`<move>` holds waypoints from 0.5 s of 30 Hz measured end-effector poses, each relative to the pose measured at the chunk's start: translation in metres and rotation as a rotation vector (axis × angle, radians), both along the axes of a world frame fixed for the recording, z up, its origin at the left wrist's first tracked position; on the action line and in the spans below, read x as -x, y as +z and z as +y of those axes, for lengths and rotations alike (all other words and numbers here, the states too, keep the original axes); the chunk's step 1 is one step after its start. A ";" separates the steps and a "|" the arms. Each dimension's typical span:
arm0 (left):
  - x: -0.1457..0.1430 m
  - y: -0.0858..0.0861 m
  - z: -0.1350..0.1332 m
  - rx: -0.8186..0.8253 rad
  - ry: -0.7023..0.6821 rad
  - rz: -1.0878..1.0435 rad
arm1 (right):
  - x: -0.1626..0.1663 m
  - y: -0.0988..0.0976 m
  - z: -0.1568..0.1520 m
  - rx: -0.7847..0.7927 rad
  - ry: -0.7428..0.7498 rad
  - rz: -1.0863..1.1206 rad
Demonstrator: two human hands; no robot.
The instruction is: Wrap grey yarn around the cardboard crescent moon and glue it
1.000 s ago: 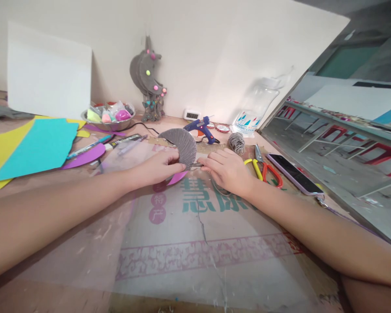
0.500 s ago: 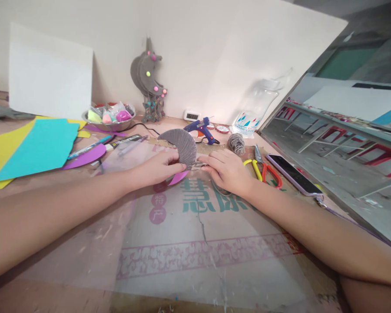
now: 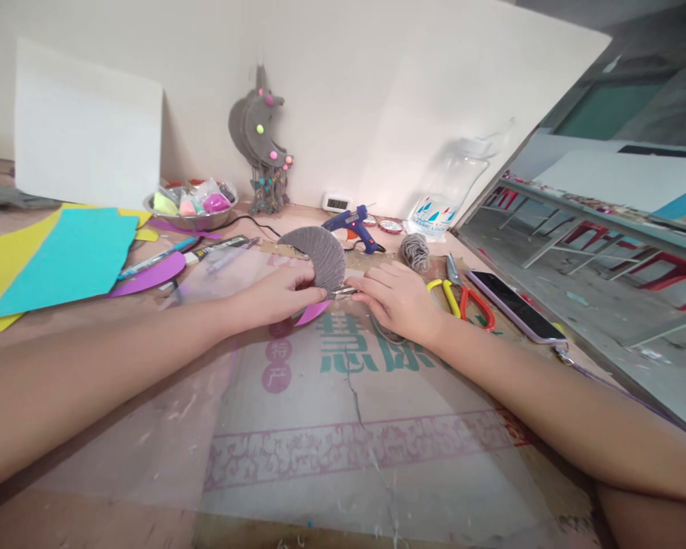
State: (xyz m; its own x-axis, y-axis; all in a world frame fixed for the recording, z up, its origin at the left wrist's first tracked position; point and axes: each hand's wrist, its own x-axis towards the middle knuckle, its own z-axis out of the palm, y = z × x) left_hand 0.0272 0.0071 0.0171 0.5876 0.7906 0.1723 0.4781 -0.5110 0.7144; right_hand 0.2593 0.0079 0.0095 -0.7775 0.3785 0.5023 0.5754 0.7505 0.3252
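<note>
A crescent moon (image 3: 327, 255) wrapped in grey yarn stands tilted above the mat, its lower end pinched between the thumb and fingers of my left hand (image 3: 280, 293). My right hand (image 3: 397, 299) is closed, palm down, around what looks like a pair of scissors (image 3: 346, 290). Their slim metal tips point left at the crescent's lower edge, and a loop shows under the palm; the rest is hidden. A purple paper piece (image 3: 312, 313) lies below the crescent. Behind my right hand sits a ball of grey yarn (image 3: 415, 252).
A blue glue gun (image 3: 354, 227) lies behind the crescent. Pliers with yellow and red handles (image 3: 476, 306) and a phone (image 3: 514, 306) lie at right. Coloured paper (image 3: 62, 263) and a metal bowl (image 3: 191, 219) are at left. A finished-looking moon ornament (image 3: 257, 137) hangs on the wall.
The metal tips at the crescent's lower edge have shifted slightly and look closer together. Both hands and the crescent stay almost in place.
</note>
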 end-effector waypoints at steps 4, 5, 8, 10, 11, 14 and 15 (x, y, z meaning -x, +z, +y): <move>-0.001 -0.001 0.001 -0.002 -0.002 0.002 | 0.000 0.001 0.000 0.018 0.001 -0.003; -0.001 -0.001 0.001 0.001 0.002 0.004 | 0.000 0.001 0.000 0.015 0.001 -0.008; -0.001 -0.001 0.001 0.001 0.005 0.002 | 0.000 0.000 -0.001 -0.002 -0.009 -0.001; 0.000 -0.001 0.001 0.007 0.000 -0.008 | -0.001 -0.001 0.000 -0.006 -0.016 0.034; 0.000 -0.001 0.001 0.012 -0.003 -0.012 | -0.002 -0.001 0.000 -0.002 -0.018 0.055; 0.000 -0.002 0.001 0.025 -0.001 -0.011 | -0.003 -0.003 0.002 0.021 -0.023 0.099; 0.000 -0.002 0.001 0.029 0.001 -0.010 | -0.003 -0.004 0.003 0.028 -0.025 0.103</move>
State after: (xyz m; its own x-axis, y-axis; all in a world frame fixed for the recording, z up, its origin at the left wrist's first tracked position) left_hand 0.0272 0.0086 0.0155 0.5855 0.7956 0.1555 0.4709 -0.4899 0.7337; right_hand 0.2628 0.0105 0.0059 -0.7125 0.4119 0.5680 0.6233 0.7434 0.2427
